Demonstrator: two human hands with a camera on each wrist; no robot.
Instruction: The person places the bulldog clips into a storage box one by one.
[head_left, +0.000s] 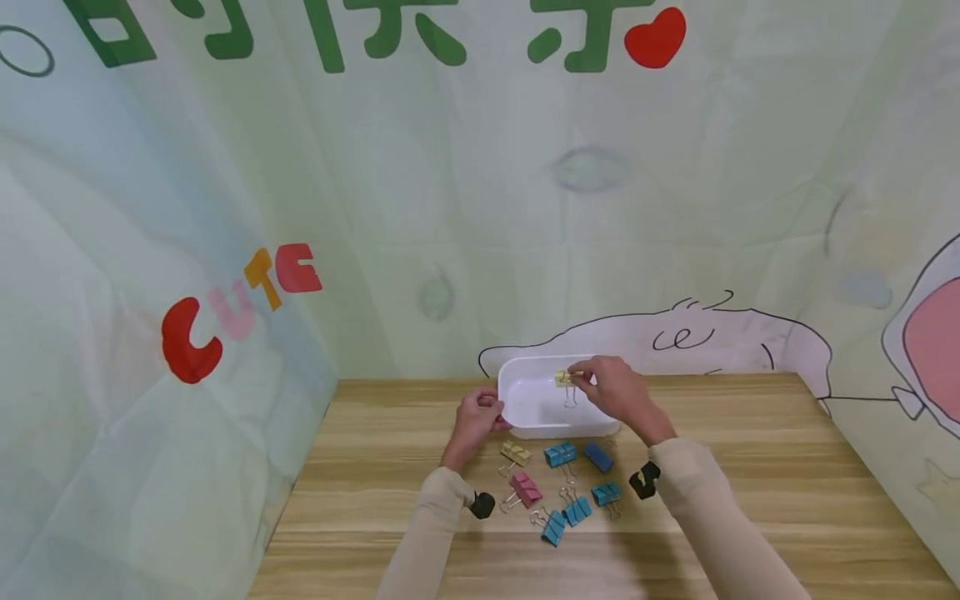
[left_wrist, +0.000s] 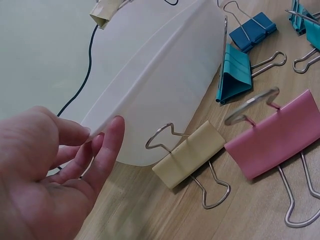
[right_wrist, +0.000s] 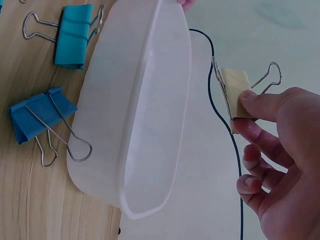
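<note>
A white plastic box [head_left: 536, 432] stands at the back of the table. My left hand [head_left: 478, 417] pinches its left rim between thumb and fingers, as the left wrist view shows closely. Above the box my right hand [head_left: 615, 390] pinches a pale yellow binder clip [right_wrist: 235, 90] by its body, wire handles sticking out. On the table in front of the box lie another yellow binder clip [left_wrist: 189, 155], a pink binder clip [left_wrist: 277, 135], a dark blue binder clip [head_left: 597, 456] and several teal binder clips [head_left: 560, 454].
The wooden table [head_left: 375, 467] ends at a printed cloth backdrop [head_left: 450, 208] behind the box. A dark wrist device [head_left: 645, 481] sits by the right sleeve, and another black device [head_left: 482, 505] by the left sleeve.
</note>
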